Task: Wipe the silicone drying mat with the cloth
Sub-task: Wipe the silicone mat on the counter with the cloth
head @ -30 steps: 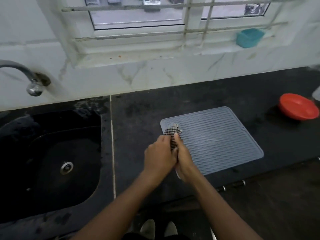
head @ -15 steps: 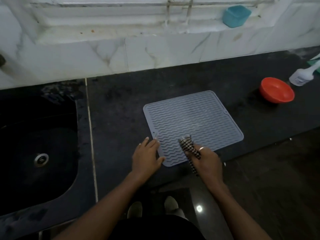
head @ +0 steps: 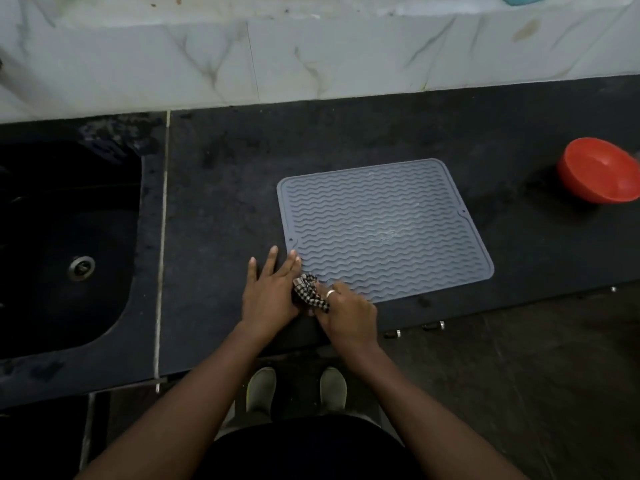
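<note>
A grey silicone drying mat (head: 384, 226) with a wavy ribbed surface lies flat on the black counter (head: 225, 188). A bunched black-and-white checked cloth (head: 308, 292) rests on the mat's near left corner. My right hand (head: 346, 315), with a ring on one finger, grips the cloth from the right. My left hand (head: 272, 292) lies flat with fingers spread on the counter, its fingertips touching the mat's left edge and its thumb side against the cloth.
A black sink (head: 65, 244) with a metal drain (head: 81, 267) is set into the counter at the left. A red bowl (head: 601, 170) stands at the far right. White marble tiles (head: 311, 53) back the counter. My shoes (head: 298, 388) show below the counter's front edge.
My right hand has slid the cloth leftward to the mat's near left corner, against my left hand. The left hand stays flat at the mat's edge. The view tilted down.
</note>
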